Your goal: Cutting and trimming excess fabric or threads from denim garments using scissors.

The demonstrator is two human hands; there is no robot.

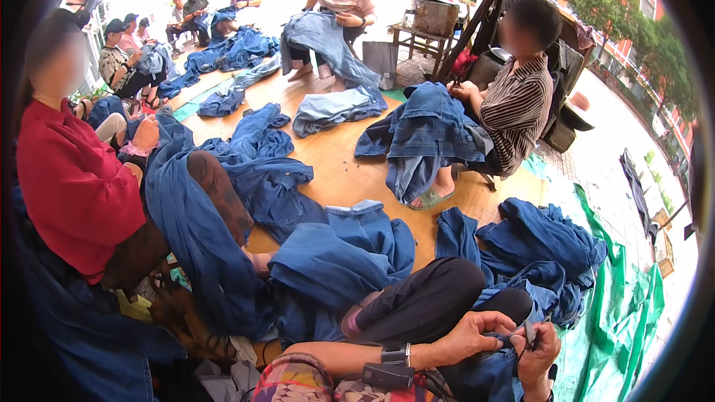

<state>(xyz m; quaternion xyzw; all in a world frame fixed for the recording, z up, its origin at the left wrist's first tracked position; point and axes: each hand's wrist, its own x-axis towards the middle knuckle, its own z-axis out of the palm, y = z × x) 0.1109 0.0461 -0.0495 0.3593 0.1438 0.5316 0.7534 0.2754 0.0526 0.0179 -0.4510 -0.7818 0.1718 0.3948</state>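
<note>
At the lower right, my left hand (pixel 471 337) is closed, its thumb and fingers pinching the edge of a blue denim garment (pixel 484 378) that lies over my lap. My right hand (pixel 538 357) is right beside it, fingers bent around a small grey object (pixel 529 333) whose kind is too small to make out. Both hands nearly touch at the cloth. A dark band and a metal bracelet circle my left wrist. A black box-shaped device (pixel 387 376) rests by my forearm.
Denim piles (pixel 544 253) lie ahead of my knees, with more denim (pixel 335 253) to the left. A person in red (pixel 74 179) sits at left, another in stripes (pixel 514 112) ahead right; both handle denim. Green sheeting (pixel 611 313) covers ground at right. Several people sit farther back.
</note>
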